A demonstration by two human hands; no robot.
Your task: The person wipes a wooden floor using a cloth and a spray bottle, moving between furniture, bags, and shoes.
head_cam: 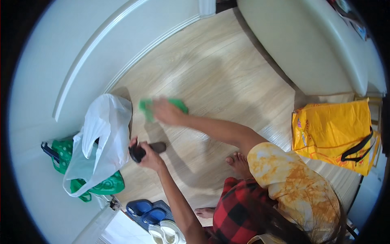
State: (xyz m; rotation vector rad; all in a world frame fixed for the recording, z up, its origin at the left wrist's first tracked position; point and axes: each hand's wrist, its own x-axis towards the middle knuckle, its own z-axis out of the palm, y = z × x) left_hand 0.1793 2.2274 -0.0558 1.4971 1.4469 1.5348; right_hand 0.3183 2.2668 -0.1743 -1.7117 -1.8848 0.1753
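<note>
My right hand (169,113) lies flat and motion-blurred on a green cloth (179,105) against the wood-look floor. My left hand (149,157) is lower in the view, closed around a dark, glossy bottle-like object (137,153); its exact kind cannot be told. A dark patch, perhaps its shadow, shows on the floor beside it. Just left of that hand, a white plastic bag (112,122) stands by the white wall or door panel, with a green patterned bag (106,184) partly under and behind it.
A yellow bag with black handles (332,134) sits at the right, below a large cream-coloured furniture piece (298,45). Blue slippers (139,208) and white shoes (170,233) rest at the bottom left near a doorway. My bare feet (239,164) are on the floor.
</note>
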